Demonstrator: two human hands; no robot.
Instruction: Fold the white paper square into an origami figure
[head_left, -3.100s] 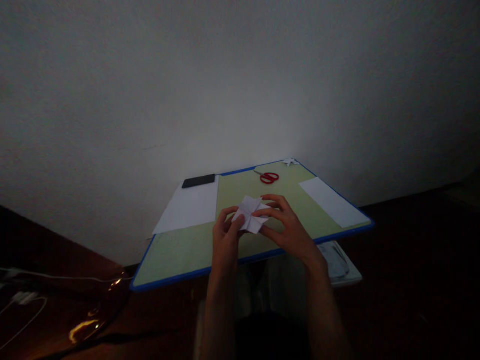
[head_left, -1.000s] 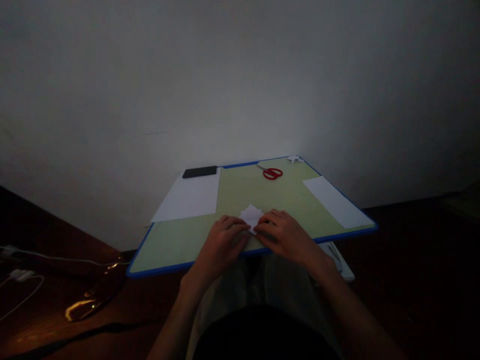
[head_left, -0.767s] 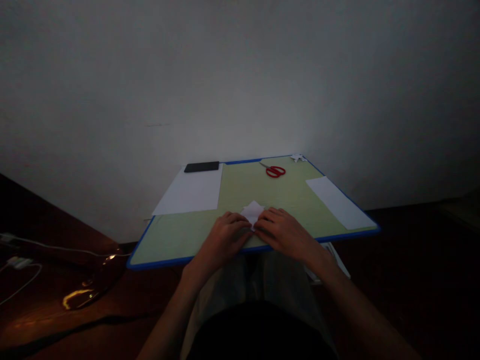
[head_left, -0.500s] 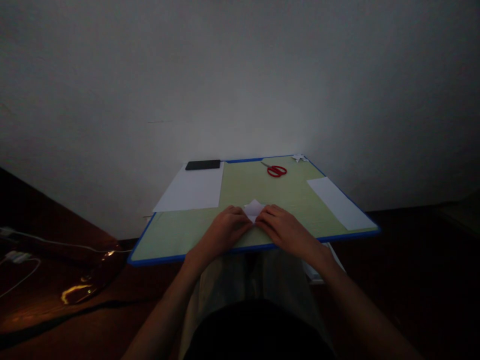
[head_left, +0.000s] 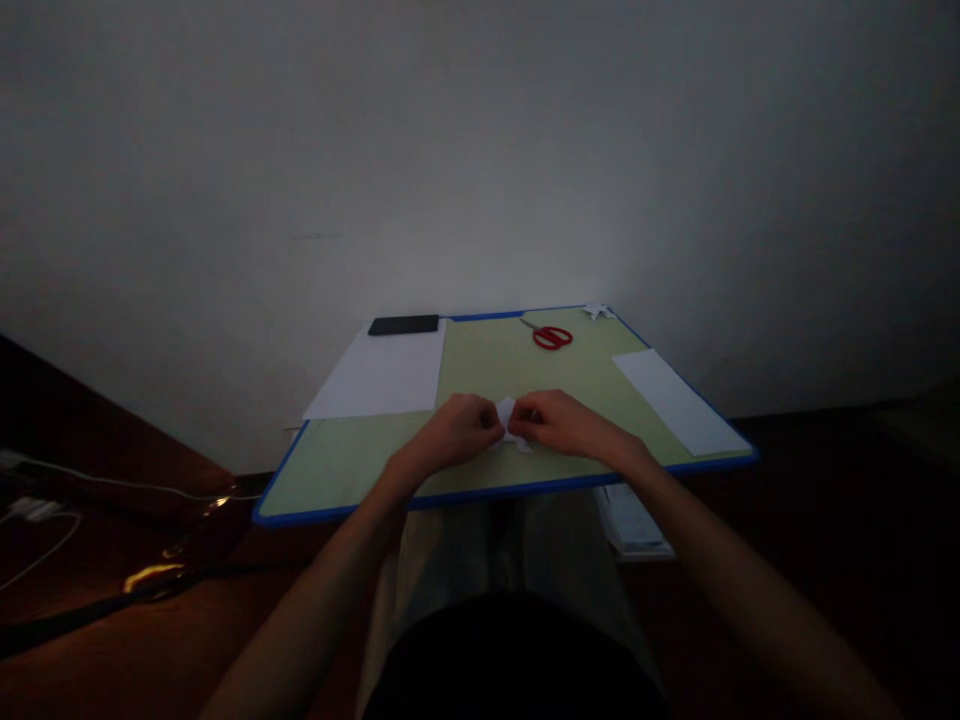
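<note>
A small folded white paper piece (head_left: pixel 509 416) lies on the green board with a blue rim (head_left: pixel 480 494). My left hand (head_left: pixel 459 430) pinches its left side with curled fingers. From the other side my right hand (head_left: pixel 559 424) closes on its right edge. Most of the paper is hidden between the two hands; only a small white tip shows.
On the board lie a white sheet (head_left: pixel 381 381) at the left, a black phone (head_left: pixel 403 325) at the far left corner, red scissors (head_left: pixel 551 336), a small folded paper shape (head_left: pixel 598 312) and a white strip (head_left: pixel 677 400) at the right. Cables (head_left: pixel 37 515) lie on the dark floor left.
The paper went from held up in the air down to the board. Both hands have since slid forward over it and closed tighter, covering more of it.
</note>
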